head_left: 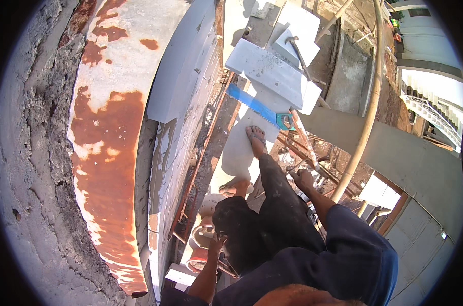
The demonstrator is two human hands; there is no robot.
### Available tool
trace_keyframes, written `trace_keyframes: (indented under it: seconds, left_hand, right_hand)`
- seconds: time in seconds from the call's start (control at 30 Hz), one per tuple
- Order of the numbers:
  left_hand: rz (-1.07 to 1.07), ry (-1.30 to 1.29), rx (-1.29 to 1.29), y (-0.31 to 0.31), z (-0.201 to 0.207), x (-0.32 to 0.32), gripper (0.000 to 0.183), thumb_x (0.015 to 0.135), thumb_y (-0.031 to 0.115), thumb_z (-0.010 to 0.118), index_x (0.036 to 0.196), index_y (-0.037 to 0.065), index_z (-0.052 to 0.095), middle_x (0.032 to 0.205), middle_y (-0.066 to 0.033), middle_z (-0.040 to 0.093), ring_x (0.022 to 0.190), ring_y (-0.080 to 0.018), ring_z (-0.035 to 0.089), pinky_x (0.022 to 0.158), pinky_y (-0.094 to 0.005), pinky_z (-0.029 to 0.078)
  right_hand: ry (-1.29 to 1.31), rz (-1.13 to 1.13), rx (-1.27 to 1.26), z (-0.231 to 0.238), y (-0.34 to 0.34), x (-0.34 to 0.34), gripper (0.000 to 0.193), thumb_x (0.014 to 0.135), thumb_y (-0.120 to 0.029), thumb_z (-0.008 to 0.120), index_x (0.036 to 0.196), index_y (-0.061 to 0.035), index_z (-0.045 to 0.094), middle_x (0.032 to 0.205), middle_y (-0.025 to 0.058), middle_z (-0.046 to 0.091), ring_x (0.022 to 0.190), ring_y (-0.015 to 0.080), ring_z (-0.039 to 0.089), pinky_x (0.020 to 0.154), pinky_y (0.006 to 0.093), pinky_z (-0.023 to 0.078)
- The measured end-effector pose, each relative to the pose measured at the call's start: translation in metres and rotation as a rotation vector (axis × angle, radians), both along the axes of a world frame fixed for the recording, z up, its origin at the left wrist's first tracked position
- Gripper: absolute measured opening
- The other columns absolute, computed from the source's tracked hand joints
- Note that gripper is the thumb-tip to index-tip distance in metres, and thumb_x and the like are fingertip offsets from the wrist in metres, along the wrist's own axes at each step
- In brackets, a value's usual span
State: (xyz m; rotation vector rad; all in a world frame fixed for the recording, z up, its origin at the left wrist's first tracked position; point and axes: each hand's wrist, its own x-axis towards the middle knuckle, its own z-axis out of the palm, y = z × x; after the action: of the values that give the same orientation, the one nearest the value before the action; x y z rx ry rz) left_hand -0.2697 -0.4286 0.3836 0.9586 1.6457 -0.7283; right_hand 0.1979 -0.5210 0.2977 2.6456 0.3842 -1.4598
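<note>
My right hand hangs beside my right knee with its fingers curled closed. What it holds, if anything, cannot be made out. On the other side, my left hand is low by my left knee, next to a round-rimmed object and a red rounded one; its fingers are small and partly hidden. Beyond my feet, a handsaw with a blue blade and green handle lies on the plank. A pale grey block sits just past it, and a hammer rests on white blocks behind.
I stand on a narrow scaffold plank. A block wall and a rusty, white-stained beam run along the left. A bamboo pole rises on the right. Poles and debris show below.
</note>
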Motion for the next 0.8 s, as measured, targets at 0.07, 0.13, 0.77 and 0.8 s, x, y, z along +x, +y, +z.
trace_keyframes:
  seconds: [0.07,0.13,0.77,0.8]
  left_hand:
    - [-0.077,-0.005,0.009,0.012,-0.028,0.005,0.087,0.071,0.053,0.078,0.133,-0.002,0.051,0.128,-0.0246,0.057,0.122,-0.033,0.055,0.101,-0.0394,0.042]
    - [-0.178,-0.009,0.177,0.04,-0.032,0.048,0.087,0.072,0.054,0.079,0.134,-0.001,0.051,0.131,-0.0245,0.054,0.124,-0.0338,0.053,0.103,-0.0406,0.041]
    - [-0.096,-0.435,0.338,0.352,-0.317,0.445,0.066,0.083,0.051,0.069,0.131,0.007,0.058,0.125,-0.0118,0.062,0.113,-0.0234,0.057,0.097,-0.0364,0.043]
    - [-0.082,-0.432,0.329,0.366,-0.338,0.463,0.073,0.08,0.057,0.068,0.133,0.008,0.056,0.128,-0.0113,0.06,0.113,-0.0247,0.056,0.096,-0.0376,0.042]
  right_hand:
    - [-0.067,-0.069,0.001,-0.003,0.018,0.026,0.048,0.089,-0.044,0.056,0.106,0.0006,0.065,0.097,0.0263,0.067,0.095,0.0415,0.065,0.084,0.0488,0.049]
    - [-0.067,-0.114,0.149,-0.015,0.014,0.057,0.036,0.085,-0.03,0.059,0.103,0.0,0.065,0.097,0.0244,0.068,0.096,0.0407,0.064,0.085,0.0456,0.05]
    - [-0.3,-1.004,0.423,-0.263,-0.003,0.281,0.044,0.083,-0.043,0.075,0.08,-0.0011,0.063,0.067,0.0014,0.054,0.061,0.0097,0.052,0.053,0.0274,0.041]
    - [-0.369,-1.085,0.641,-0.294,-0.02,0.289,0.059,0.085,-0.054,0.069,0.096,0.0037,0.065,0.083,0.0094,0.064,0.074,0.0192,0.061,0.069,0.0319,0.048]
